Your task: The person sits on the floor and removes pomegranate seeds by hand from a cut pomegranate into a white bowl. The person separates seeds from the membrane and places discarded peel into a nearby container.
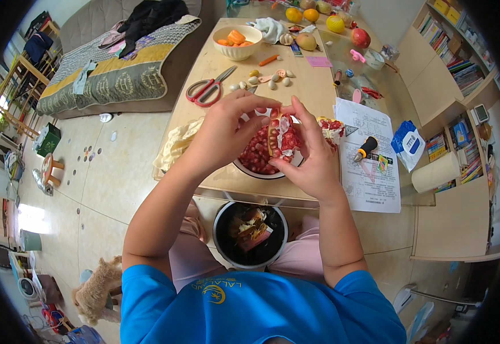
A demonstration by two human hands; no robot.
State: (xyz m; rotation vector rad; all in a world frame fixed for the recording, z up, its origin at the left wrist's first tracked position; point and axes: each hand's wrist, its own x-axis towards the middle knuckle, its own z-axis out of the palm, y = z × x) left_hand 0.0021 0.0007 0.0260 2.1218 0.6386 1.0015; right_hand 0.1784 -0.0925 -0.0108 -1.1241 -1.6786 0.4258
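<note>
A broken pomegranate piece (285,136) with red seeds and white membrane is held above a bowl. My right hand (318,161) grips it from the right, thumb low and fingers at the top. From the other side, my left hand (232,127) has its thumb and index finger at the piece's upper left edge. Underneath, loose pomegranate seeds (256,157) fill much of the dark-rimmed white bowl (271,175). Another pomegranate piece (332,131) lies just right of my right hand, partly hidden. Crumpled cream-coloured material (177,144) is beside my left forearm.
Red-handled scissors (204,91) lie beyond my left hand, near several pale nut-like objects (271,81). Farther back stands a bowl (237,49) of orange pieces. Printed sheets (372,172) with a screwdriver-like tool (366,148) lie right. A lined bin (250,253) stands between my legs.
</note>
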